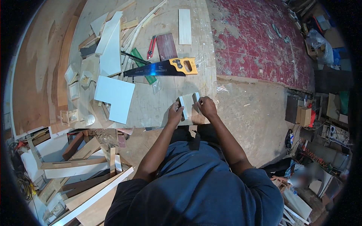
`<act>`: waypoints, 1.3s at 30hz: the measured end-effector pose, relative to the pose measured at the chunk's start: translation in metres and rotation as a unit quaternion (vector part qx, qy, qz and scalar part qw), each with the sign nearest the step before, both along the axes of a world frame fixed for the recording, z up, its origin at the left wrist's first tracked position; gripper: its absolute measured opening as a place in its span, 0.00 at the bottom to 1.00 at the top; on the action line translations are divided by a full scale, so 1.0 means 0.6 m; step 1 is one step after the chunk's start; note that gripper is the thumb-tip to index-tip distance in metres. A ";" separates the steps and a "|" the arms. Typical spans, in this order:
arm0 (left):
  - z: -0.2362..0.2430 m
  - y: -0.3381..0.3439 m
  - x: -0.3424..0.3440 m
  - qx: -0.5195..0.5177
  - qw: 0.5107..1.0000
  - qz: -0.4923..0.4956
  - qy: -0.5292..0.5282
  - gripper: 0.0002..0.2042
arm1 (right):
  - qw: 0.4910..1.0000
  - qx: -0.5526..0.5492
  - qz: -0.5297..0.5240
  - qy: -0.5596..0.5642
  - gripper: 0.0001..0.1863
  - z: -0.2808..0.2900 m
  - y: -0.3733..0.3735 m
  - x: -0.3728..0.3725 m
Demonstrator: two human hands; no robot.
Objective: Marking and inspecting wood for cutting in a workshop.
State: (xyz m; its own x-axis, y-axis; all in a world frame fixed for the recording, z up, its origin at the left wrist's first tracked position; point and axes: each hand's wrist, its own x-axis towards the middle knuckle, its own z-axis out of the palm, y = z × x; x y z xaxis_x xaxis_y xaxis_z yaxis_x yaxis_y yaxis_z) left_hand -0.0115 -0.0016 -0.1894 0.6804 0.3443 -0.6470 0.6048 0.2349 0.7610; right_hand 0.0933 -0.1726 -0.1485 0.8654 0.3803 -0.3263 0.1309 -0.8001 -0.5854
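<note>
At the near edge of the wooden worktable (158,101), my left hand (175,114) is closed on a small wood strip with a white edge (183,107), held on its side. My right hand (207,108) grips a second short wood strip, dark-sided with a pale edge (195,97), a small gap to the right of the first. Pale wood shows between the two; whether it is a separate piece I cannot tell. Beyond my hands lies a handsaw (158,69) with a yellow handle. An L-shaped white board (117,94) rests to the left.
Behind the saw are a red utility knife (151,47), a dark reddish board (166,46), a green piece (145,67) and a pale plank (184,26). Offcuts pile up at the lower left (75,165). Another person (298,171) is at the lower right, near stacked clutter.
</note>
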 end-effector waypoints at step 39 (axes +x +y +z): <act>-0.069 0.012 -0.017 0.015 0.999 0.018 -0.023 0.25 | 0.915 0.232 -0.165 0.287 0.14 -0.081 -0.033 -0.003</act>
State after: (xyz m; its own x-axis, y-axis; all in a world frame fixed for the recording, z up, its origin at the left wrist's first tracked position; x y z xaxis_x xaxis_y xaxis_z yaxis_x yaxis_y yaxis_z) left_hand -0.0215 0.0056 -0.2309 0.6958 0.3882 -0.6043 0.5607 0.2323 0.7948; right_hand 0.0913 -0.1927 -0.1972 0.6950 0.3413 -0.6329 -0.5086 -0.3888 -0.7682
